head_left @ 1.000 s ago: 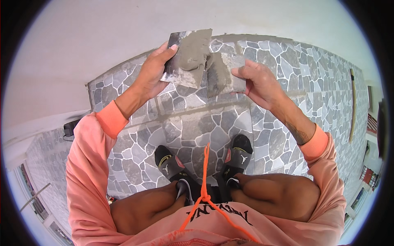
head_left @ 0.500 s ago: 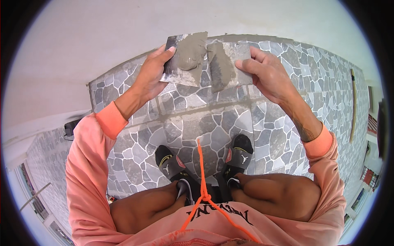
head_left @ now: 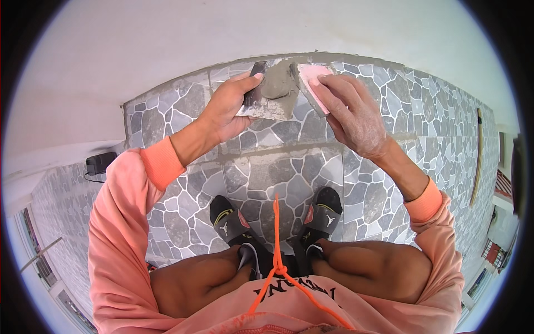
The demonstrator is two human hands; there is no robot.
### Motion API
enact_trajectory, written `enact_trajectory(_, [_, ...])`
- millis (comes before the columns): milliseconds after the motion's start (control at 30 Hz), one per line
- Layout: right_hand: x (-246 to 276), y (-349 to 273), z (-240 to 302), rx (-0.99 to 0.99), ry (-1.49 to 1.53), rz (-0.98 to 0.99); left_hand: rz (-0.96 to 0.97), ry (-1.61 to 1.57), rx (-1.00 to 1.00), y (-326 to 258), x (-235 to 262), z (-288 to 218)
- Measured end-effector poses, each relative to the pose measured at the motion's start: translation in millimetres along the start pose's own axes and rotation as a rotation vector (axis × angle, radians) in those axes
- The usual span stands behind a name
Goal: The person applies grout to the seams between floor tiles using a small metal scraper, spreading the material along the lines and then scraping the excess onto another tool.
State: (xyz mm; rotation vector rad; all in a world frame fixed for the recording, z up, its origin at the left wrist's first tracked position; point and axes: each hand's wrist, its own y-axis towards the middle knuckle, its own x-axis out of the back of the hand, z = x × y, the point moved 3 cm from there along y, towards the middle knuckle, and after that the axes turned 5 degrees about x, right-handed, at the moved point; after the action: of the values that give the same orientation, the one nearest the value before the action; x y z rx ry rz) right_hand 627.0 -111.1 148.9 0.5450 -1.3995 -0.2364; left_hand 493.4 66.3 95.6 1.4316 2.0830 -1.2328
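My left hand (head_left: 227, 110) grips the near left edge of a thin dark plate (head_left: 255, 99), thumb on top. A soft lump of wet grey mortar (head_left: 276, 84) sits on the plate and spreads to its right side. In my right hand (head_left: 359, 119) is a small flat rectangular piece (head_left: 309, 74) with a pink back, tilted, its mortar-smeared face turned mostly out of sight. Its left edge stands close beside the mortar; whether they touch I cannot tell. Both hands are over the floor near the wall.
Stone-patterned floor tiles (head_left: 267, 167) with grey joints lie under my feet. A pale wall (head_left: 222, 33) rises ahead, with mortar along its base (head_left: 361, 59). At left is a black box with a cable (head_left: 101, 163); at right, a long thin stick (head_left: 476, 161).
My right hand has turned the flat piece over from its mortar-smeared face to its pink back. The left-hand plate has shifted slightly right and down.
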Motion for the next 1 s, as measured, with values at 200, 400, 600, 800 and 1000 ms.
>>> enact_trajectory(200, [8, -37, -28, -0.028, 0.018, 0.125, 0.008, 0.085, 0.0, -4, 7, -3])
enact_trajectory(400, [14, -45, -29, -0.889, 0.754, 0.052, -0.075, 0.066, 0.008, -1, 22, -2])
enact_trajectory(600, [12, -16, -17, -0.832, 0.755, -0.075, -0.067, 0.034, 0.016, 0, 25, 3])
enact_trajectory(800, [14, 7, 8, -0.093, 0.073, -0.072, -0.025, -0.01, 0.034, 11, -1, 8])
enact_trajectory(1000, [-14, -35, -11, -0.074, -0.097, 0.084, -0.03, 0.017, 0.03, -4, -4, 4])
